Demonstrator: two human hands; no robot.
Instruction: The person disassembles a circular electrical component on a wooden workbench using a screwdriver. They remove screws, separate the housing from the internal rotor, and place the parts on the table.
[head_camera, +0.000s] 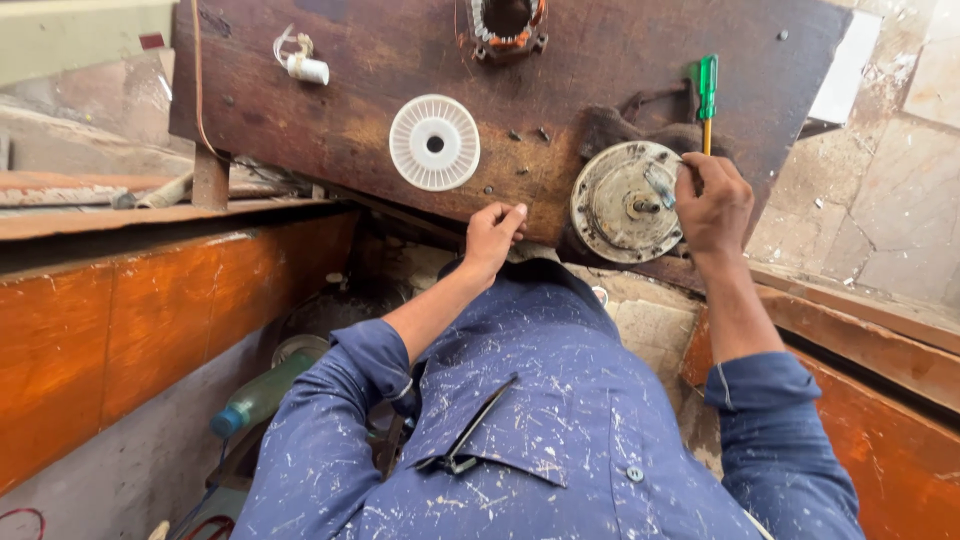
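Currently the right hand (712, 200) grips a small tool against the round motor cover (626, 202), the left hand (492, 232) rests curled and empty at the desk (340, 110) edge; further work demands steadying.

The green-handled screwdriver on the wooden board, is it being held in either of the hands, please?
No, the green-handled screwdriver lies untouched on the wooden board, just above the right hand, which rests on the round metal cover.

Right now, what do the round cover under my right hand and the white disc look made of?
Cover: likely cast metal, dull grey, grimy, with a centre shaft. Disc: probably moulded plastic, clean matte white, fine radial ribs.
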